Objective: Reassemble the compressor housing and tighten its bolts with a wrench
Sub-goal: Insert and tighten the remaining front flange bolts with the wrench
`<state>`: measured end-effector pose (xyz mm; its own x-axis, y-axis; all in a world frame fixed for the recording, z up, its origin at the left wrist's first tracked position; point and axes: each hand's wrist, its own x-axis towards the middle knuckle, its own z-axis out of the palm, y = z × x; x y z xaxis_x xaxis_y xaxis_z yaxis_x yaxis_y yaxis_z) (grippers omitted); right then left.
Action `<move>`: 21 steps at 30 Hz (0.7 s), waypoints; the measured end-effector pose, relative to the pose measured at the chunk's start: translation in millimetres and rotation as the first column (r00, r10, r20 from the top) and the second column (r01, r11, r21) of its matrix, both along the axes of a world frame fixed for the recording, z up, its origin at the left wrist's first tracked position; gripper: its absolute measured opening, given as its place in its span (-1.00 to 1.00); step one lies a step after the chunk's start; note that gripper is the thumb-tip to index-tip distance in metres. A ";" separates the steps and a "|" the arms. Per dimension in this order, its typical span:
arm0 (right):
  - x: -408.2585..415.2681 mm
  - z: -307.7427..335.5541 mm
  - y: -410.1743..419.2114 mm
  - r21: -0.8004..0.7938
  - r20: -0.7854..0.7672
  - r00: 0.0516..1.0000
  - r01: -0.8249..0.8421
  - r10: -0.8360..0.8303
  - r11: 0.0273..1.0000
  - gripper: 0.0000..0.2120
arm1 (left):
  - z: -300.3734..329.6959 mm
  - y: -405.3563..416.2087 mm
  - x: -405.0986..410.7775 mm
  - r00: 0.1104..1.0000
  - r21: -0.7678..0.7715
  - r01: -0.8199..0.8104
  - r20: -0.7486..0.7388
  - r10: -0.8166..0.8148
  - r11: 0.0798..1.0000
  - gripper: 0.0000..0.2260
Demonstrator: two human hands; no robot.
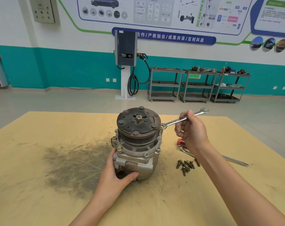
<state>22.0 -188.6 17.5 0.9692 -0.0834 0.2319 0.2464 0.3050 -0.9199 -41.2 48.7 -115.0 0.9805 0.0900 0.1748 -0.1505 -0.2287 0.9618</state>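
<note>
My compressor (137, 144) stands upright mid-table (40, 160), dark clutch plate up. My wrench (184, 119) sits on a right-side flange bolt; loose bolts (186, 165) lie right.

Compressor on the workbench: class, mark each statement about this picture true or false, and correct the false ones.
1. The right hand holds a wrench whose lower end sits at the compressor flange. True.
2. The left hand rests flat on the table, away from the compressor. False: it grips the lower body of the compressor.
3. Several loose bolts lie on the table to the right of the compressor. True.
4. The compressor lies on its side. False: it stands upright, with the pulley on top.
5. A red-handled tool lies behind the right forearm. True.
</note>
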 end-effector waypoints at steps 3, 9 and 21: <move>11.7 8.0 1.1 -0.015 -0.140 0.985 -0.104 0.101 0.994 -0.61 | 0.4 0.2 -0.2 1.000 0.012 -0.006 -0.003 0.006 1.000 -0.04; 25.4 14.2 0.5 -0.040 -0.158 0.967 -0.210 0.202 0.977 -0.60 | 0.4 0.2 0.8 1.000 0.024 -0.019 -0.003 0.019 1.000 -0.02; -2.1 -30.0 12.0 0.096 0.096 0.985 0.137 -0.146 0.986 -0.62 | 3.7 0.6 -1.0 1.000 -0.007 0.013 -0.002 -0.013 1.000 0.02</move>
<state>20.0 -176.6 -12.5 0.9177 -0.2428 0.3146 0.3841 0.3393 -0.8587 -42.1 49.3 -111.3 0.9818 0.0787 0.1726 -0.1518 -0.2200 0.9636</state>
